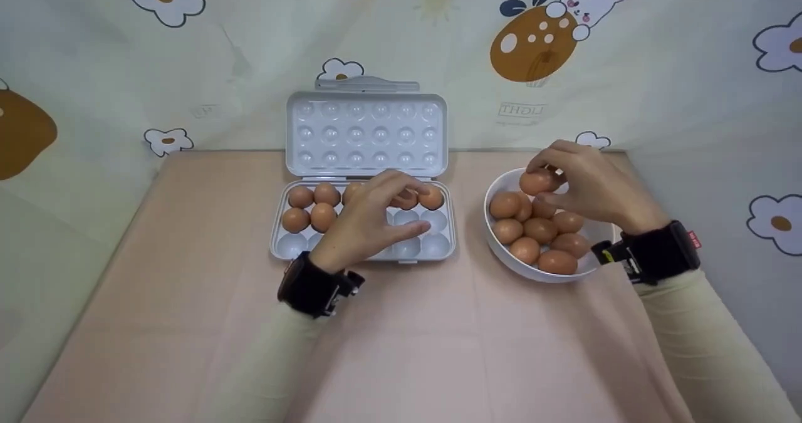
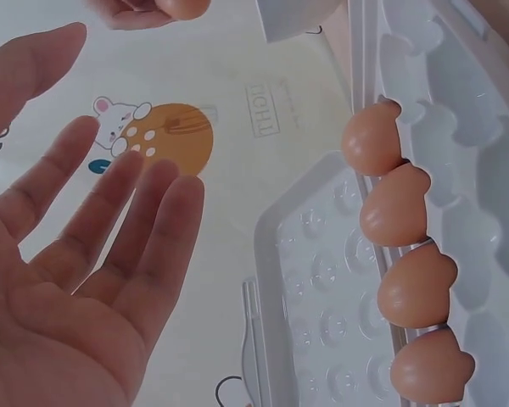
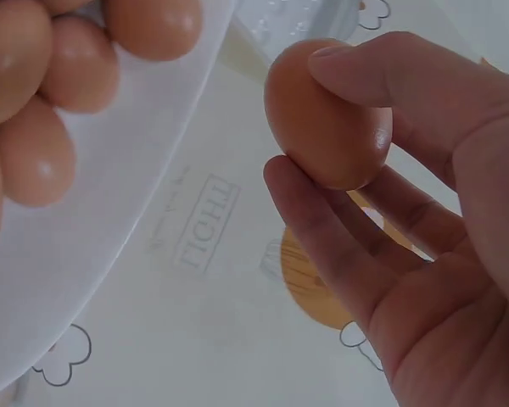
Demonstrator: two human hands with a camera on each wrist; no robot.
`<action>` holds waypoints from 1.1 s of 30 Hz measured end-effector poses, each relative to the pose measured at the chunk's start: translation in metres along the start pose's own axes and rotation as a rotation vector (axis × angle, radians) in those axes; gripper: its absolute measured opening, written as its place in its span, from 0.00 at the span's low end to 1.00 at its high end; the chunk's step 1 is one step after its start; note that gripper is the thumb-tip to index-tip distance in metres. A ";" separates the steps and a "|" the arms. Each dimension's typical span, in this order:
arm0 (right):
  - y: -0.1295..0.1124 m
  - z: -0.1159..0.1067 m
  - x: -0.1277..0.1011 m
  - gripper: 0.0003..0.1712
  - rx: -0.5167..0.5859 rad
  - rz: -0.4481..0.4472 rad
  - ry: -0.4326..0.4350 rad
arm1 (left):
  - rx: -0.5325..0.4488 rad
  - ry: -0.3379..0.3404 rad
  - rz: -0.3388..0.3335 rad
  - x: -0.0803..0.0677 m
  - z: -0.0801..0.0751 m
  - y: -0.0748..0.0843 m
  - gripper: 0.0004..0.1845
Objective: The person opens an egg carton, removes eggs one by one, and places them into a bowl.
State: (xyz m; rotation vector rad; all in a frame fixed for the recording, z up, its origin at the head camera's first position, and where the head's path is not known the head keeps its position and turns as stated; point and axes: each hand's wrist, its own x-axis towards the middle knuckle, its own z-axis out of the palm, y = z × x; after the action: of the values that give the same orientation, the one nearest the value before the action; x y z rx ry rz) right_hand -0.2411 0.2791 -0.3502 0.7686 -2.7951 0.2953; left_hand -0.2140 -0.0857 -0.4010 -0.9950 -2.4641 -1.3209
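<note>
My right hand (image 1: 586, 182) pinches a brown egg (image 3: 327, 114) between thumb and fingertips, above the white bowl (image 1: 492, 238), where several more brown eggs (image 1: 540, 230) lie piled. Over the white egg box (image 1: 274, 247) hovers my left hand (image 1: 373, 219), its fingers loosely spread and nothing in its grasp, as the left wrist view shows. Brown eggs (image 2: 420, 291) fill the box's back row, partly hidden by that hand in the head view. Two eggs (image 1: 309, 218) show at the left of the middle row. Cups in the front row (image 1: 435, 245) hold nothing where visible.
The box's dimpled lid (image 1: 366, 135) stands raised at the back, close to the patterned cloth wall (image 1: 250, 78). A handle strip (image 1: 366, 84) sticks up above the lid. A pinkish cloth (image 1: 401, 348) covers the table in front of box and bowl.
</note>
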 end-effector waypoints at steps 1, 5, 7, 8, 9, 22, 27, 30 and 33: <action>0.003 0.001 0.001 0.21 -0.007 0.010 -0.037 | 0.010 0.000 -0.005 0.000 0.000 0.000 0.23; 0.011 0.005 0.007 0.19 -0.088 0.052 -0.168 | 0.039 -0.002 -0.021 0.000 -0.001 0.000 0.22; 0.013 0.008 0.009 0.19 -0.132 0.068 -0.223 | 0.042 -0.001 -0.024 0.000 -0.001 0.000 0.22; 0.014 0.009 0.010 0.18 -0.154 0.071 -0.244 | 0.040 0.001 -0.024 0.001 -0.001 -0.001 0.22; 0.015 0.011 0.011 0.18 -0.173 0.072 -0.259 | 0.041 0.003 -0.022 0.001 -0.002 0.000 0.21; 0.023 0.024 0.016 0.17 0.124 0.145 -0.430 | 0.058 0.024 -0.019 0.000 -0.004 -0.001 0.20; 0.026 0.024 0.013 0.16 0.159 0.141 -0.424 | 0.055 0.031 0.006 -0.001 -0.004 -0.002 0.19; 0.028 0.024 0.012 0.15 0.157 0.121 -0.422 | 0.076 0.034 0.006 -0.001 -0.005 -0.003 0.20; 0.026 0.022 0.011 0.16 0.158 0.128 -0.429 | 0.106 0.026 -0.020 0.000 -0.006 -0.002 0.21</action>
State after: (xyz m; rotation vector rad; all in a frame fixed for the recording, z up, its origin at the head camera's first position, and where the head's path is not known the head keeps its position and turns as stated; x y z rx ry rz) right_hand -0.2674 0.2907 -0.3722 0.7648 -3.2657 0.4210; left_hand -0.2160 -0.0913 -0.3991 -0.9255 -2.5015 -1.1870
